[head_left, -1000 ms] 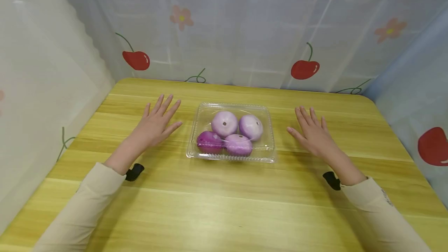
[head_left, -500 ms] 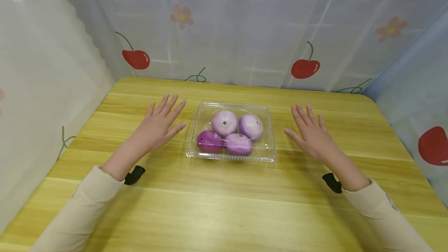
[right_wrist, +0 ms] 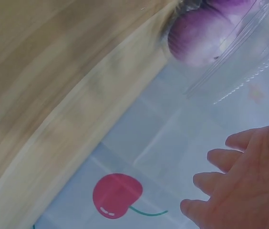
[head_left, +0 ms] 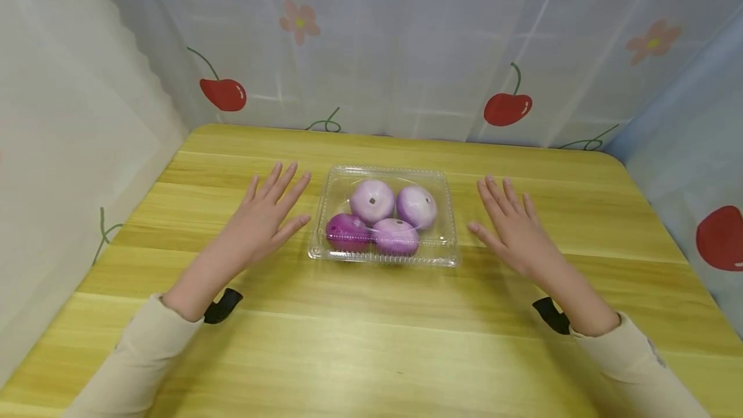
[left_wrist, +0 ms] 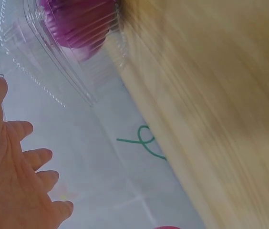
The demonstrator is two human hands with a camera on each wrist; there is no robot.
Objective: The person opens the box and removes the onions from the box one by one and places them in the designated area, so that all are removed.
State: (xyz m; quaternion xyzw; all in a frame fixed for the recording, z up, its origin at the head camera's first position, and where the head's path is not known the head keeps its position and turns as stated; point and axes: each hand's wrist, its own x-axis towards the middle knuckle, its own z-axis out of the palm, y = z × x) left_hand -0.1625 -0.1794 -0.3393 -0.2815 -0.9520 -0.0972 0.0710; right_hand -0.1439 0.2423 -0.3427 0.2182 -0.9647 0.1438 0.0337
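Observation:
A clear plastic clamshell box (head_left: pixel 438 257) sits at the middle of the table with its lid down. Through the plastic show several purple onions: a deep magenta onion (head_left: pixel 348 232) at front left, and paler ones such as the onion (head_left: pixel 372 201) behind it. My left hand (head_left: pixel 258 221) hovers just left of the box, palm down, fingers straight and spread. On the opposite side, my right hand (head_left: pixel 516 231) is held likewise, a small gap from the box. Neither hand touches the box; both palms show in the wrist views, holding nothing.
The yellow wood-grain table (head_left: pixel 371 340) has rounded far corners. Behind it hangs a pale curtain (head_left: pixel 371 50) printed with cherries, hearts and flowers, and more of this fabric encloses both sides. A black strap end (head_left: pixel 223 306) shows under the left wrist.
Both hands have moved slightly inward, closer to the sides of the box. The box and onions have stayed in place on the table; the head view has shifted a little.

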